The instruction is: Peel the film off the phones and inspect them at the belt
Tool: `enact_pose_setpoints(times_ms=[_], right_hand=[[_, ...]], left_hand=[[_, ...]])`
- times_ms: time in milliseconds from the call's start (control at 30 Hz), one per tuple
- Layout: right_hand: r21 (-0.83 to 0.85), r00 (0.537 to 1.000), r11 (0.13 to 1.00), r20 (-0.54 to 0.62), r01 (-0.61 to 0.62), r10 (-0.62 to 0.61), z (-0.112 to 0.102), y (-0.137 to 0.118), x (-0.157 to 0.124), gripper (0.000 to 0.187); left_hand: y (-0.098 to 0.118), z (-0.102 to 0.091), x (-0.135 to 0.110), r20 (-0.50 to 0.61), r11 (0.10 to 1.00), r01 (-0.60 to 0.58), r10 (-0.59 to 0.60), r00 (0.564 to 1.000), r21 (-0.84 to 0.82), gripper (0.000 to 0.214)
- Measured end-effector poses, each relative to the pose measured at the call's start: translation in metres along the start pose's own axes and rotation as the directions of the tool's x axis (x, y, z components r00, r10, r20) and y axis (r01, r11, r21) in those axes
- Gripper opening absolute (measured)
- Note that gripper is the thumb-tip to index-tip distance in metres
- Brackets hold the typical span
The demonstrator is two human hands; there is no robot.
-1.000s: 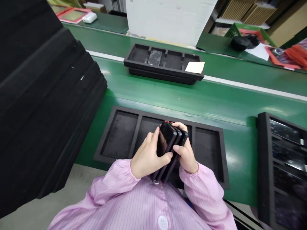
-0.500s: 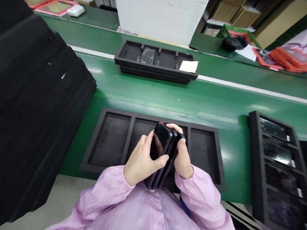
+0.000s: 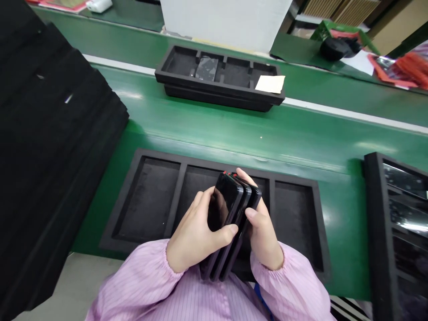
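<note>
Over the green belt (image 3: 234,133), left hand (image 3: 194,236) and right hand (image 3: 264,232) clasp stacked phones (image 3: 230,223) above a tray (image 3: 127,178).

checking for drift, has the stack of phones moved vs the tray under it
No: the stack of phones still sits over the middle of the foam tray.

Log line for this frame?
left hand: holds black phones | right hand: holds black phones | under hands: foam tray on green belt

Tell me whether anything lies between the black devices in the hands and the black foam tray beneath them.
Nothing visible does. The left hand and right hand clasp three stacked glossy black devices above the black foam tray; its outer compartments show bare, the middle ones partly hidden.
</note>
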State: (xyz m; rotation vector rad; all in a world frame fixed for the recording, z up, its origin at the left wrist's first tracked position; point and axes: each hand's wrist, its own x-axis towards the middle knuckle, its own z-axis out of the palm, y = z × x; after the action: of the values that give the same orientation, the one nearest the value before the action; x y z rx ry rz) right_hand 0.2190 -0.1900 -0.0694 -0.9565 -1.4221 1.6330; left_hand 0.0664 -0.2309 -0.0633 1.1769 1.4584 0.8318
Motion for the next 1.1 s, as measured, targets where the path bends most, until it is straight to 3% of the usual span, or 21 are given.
enact_pose_setpoints(times_ms=[233,400,1100], right_hand=[[-0.147,0.992,0.982,-0.037,0.117,-0.124,-0.001,-0.001,0.002,0.061],[-0.421,0.932,0.87,-0.13,0.257,-0.338,-0.002,-0.016,0.001,0.057],[-0.515,0.92,0.819,-0.134,0.252,-0.368,-0.006,-0.032,-0.001,0.048]], left_hand=[[-0.003,0.001,0.0,0.017,1.0,-0.01,0.01,1.0,-0.009,0.065],[-0.003,0.001,-0.001,0.018,1.0,-0.007,0.007,1.0,-0.008,0.064],[0.0,0.005,0.001,-0.049,0.997,-0.021,0.025,0.998,0.079,0.061]])
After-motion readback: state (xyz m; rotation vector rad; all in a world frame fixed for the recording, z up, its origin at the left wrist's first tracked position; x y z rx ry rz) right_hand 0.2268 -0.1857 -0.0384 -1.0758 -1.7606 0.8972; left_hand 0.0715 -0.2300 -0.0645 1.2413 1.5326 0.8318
